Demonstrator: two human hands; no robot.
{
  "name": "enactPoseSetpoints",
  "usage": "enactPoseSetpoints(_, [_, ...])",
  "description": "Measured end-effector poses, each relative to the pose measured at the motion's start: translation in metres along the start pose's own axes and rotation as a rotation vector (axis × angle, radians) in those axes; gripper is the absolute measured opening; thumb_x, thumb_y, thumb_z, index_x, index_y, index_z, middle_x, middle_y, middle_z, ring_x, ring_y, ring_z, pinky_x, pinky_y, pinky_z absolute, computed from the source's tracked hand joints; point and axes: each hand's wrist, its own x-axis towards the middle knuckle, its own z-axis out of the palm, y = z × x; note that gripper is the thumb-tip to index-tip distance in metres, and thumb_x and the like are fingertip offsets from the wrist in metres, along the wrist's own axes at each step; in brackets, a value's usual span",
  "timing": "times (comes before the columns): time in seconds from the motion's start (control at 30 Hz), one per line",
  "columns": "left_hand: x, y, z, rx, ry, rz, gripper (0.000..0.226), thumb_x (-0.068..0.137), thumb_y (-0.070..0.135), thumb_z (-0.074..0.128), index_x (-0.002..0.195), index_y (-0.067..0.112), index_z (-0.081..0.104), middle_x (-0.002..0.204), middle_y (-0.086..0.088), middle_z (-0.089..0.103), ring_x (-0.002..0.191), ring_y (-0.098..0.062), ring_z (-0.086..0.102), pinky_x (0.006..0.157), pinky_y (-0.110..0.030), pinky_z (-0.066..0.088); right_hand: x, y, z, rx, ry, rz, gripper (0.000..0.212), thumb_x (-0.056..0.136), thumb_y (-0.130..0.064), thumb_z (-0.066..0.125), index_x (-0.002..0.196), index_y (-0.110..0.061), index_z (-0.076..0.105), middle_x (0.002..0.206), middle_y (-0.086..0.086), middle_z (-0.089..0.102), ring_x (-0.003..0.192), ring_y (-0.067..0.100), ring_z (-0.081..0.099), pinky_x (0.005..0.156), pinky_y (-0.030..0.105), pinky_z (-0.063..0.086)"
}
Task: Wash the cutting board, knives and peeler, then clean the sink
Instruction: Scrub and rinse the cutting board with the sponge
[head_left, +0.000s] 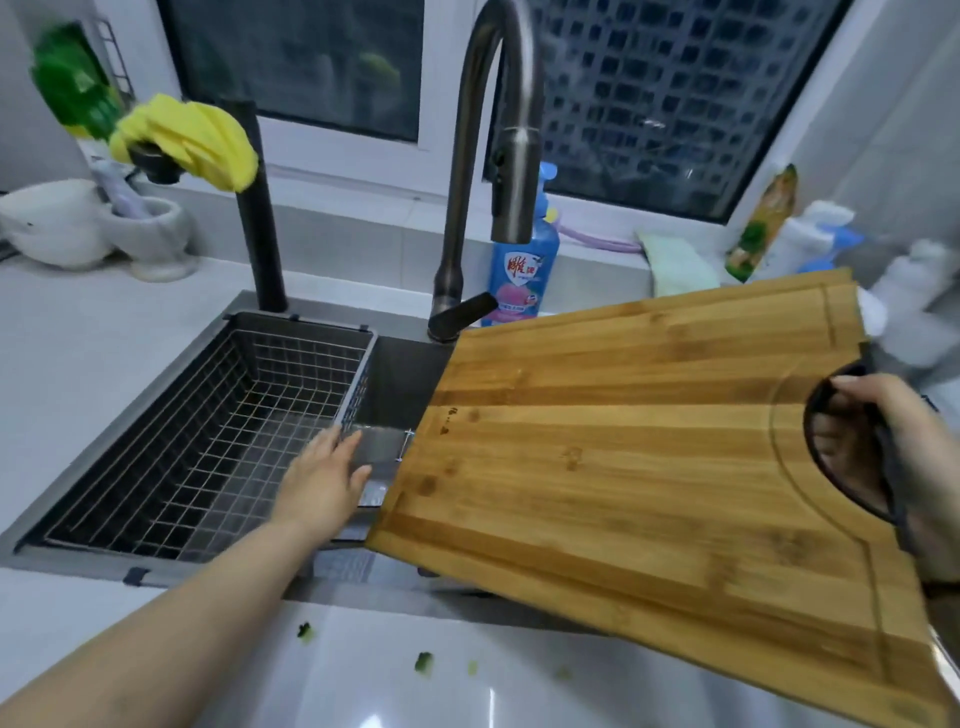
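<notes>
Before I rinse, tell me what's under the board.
The board, gripped by the right hand, covers the right part of the sink. Left of its edge, some wall and floor show; whatever lies beneath is hidden.

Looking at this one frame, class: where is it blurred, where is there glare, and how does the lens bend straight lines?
Head view: blur smears the green object top left and the white bottles at right; glare spots the countertop at the bottom; the window frame leans outward.
</notes>
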Motion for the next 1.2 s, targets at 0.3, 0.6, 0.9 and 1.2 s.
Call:
enactPoseSetpoints(0.3, [0.016, -0.005, 0.009, 0.152, -0.092, 0.067, 0.057, 0.098, 0.035, 0.033, 0.147, 0.015, 0.014, 0.157, -0.005, 0.001, 0.145, -0.019, 0.0, 0.117, -0.032, 0.011, 0.015, 0.015, 0.033, -0.006, 0.038, 0.074, 0.033, 0.094, -0.014, 0.031, 0.061, -0.019, 0.029, 0.031, -0.004, 0.027, 0.025, 0.001, 0.026, 0.027, 0.008, 0.02])
enactPoseSetpoints(0.6, [0.019, -0.014, 0.004, 0.116, -0.096, 0.119, 0.053, 0.099, 0.035, 0.03, 0.147, 0.019, 0.016, 0.157, 0.0, 0.003, 0.144, -0.015, 0.003, 0.115, -0.03, 0.009, 0.043, 0.052, 0.067, 0.025, 0.002, 0.201, 0.03, 0.093, -0.015, 0.037, 0.064, -0.018, 0.031, 0.036, -0.009, 0.028, 0.027, 0.002, 0.027, 0.031, 0.009, 0.019])
enactPoseSetpoints(0.9, [0.019, -0.018, 0.006, 0.033, -0.039, 0.086, 0.048, 0.099, 0.028, 0.029, 0.146, 0.02, 0.02, 0.156, 0.001, 0.011, 0.144, -0.014, 0.008, 0.116, -0.03, 0.009, 0.076, 0.086, 0.119, -0.019, -0.049, 0.277, 0.033, 0.093, -0.014, 0.04, 0.06, -0.015, 0.034, 0.032, -0.008, 0.031, 0.026, 0.003, 0.03, 0.03, 0.01, 0.024])
enactPoseSetpoints(1.2, [0.024, -0.019, 0.008, 0.066, -0.038, 0.047, 0.053, 0.099, 0.033, 0.03, 0.147, 0.022, 0.012, 0.157, 0.003, 0.002, 0.144, -0.012, 0.005, 0.115, -0.027, 0.004, 0.104, 0.128, 0.152, -0.108, -0.176, 0.366, 0.022, 0.091, -0.011, 0.039, 0.069, -0.013, 0.041, 0.054, 0.003, 0.035, 0.041, 0.014, 0.036, 0.035, 0.019, 0.033])
